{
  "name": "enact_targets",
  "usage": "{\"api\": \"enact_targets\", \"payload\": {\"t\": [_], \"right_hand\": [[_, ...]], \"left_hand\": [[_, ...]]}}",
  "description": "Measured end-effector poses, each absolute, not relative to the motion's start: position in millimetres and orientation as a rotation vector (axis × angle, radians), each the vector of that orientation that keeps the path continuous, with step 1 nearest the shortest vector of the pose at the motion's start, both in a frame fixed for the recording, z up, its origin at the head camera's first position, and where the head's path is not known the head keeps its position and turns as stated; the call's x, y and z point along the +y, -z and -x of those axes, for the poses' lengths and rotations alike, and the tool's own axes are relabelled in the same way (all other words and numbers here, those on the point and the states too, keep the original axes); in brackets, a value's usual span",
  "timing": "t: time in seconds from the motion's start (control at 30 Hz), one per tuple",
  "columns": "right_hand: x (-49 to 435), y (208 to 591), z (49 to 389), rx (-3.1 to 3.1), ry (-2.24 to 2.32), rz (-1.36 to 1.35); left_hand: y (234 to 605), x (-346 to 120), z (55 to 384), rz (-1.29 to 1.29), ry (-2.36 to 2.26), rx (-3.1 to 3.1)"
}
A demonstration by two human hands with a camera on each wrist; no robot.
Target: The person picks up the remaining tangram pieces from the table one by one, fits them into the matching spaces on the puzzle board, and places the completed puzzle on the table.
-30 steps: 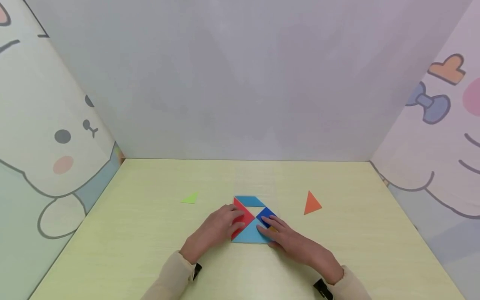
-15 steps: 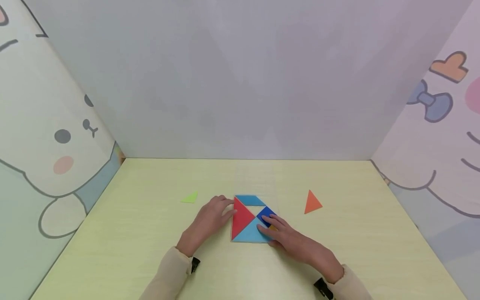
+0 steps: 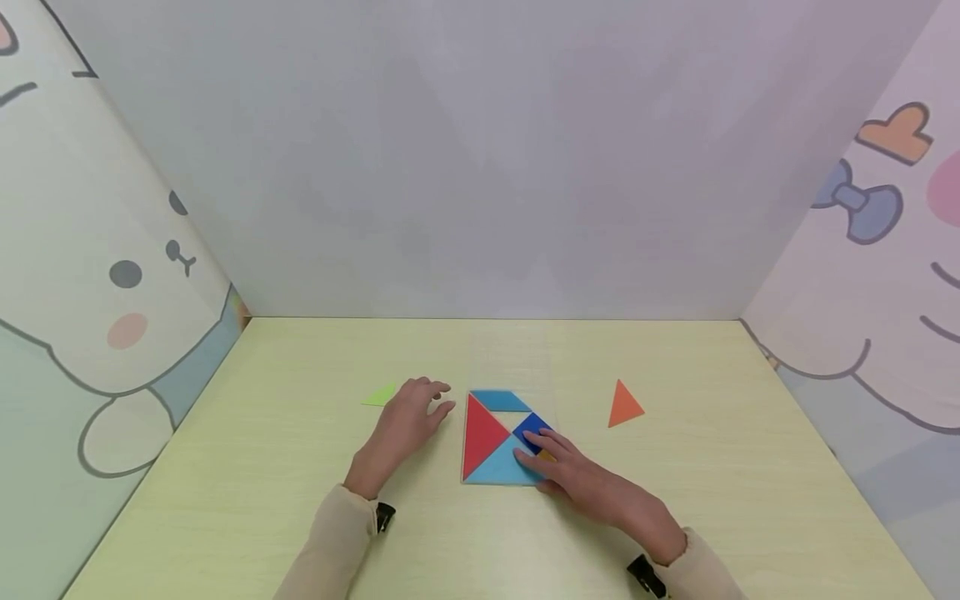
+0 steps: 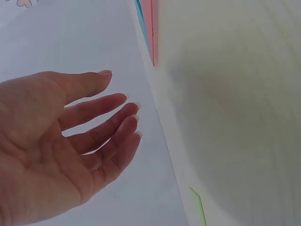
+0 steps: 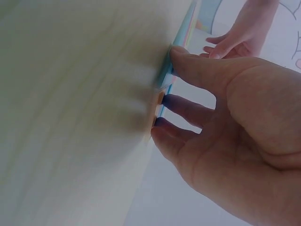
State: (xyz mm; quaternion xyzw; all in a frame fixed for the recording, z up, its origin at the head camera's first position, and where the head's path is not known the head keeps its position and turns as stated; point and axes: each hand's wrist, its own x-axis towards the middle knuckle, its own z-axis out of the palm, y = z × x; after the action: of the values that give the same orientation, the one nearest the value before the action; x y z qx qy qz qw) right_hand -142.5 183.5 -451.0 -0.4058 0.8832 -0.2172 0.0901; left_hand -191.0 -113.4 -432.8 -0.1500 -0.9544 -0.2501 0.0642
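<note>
Left hand (image 3: 402,417): holding nothing, fingers loosely bent, raised off the table, apart from the red triangle (image 3: 482,438). Right hand (image 3: 576,481): fingers over the blue square (image 3: 532,422) and light-blue triangle (image 3: 497,467) (yellow tile (image 3: 547,456) partly covered), gripping nothing clearly. Green triangle (image 3: 380,395) lies just beside the left hand, the nearer one, on its far-left side; long edge runs near-left to far-right. Orange triangle (image 3: 625,406): beyond the right hand, farther right. Surface: pale wood-grain table (image 3: 262,433); grey wall (image 3: 487,167) behind, cartoon-printed panels (image 3: 840,308) both sides.
</note>
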Motion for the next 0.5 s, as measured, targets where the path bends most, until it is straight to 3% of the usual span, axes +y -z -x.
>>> {"api": "enact_targets", "payload": {"t": [0.5], "right_hand": [[185,451,144,2.622,0.644,1.221]], "left_hand": [[429,-128,205,0.325,0.800,-2.929]]}}
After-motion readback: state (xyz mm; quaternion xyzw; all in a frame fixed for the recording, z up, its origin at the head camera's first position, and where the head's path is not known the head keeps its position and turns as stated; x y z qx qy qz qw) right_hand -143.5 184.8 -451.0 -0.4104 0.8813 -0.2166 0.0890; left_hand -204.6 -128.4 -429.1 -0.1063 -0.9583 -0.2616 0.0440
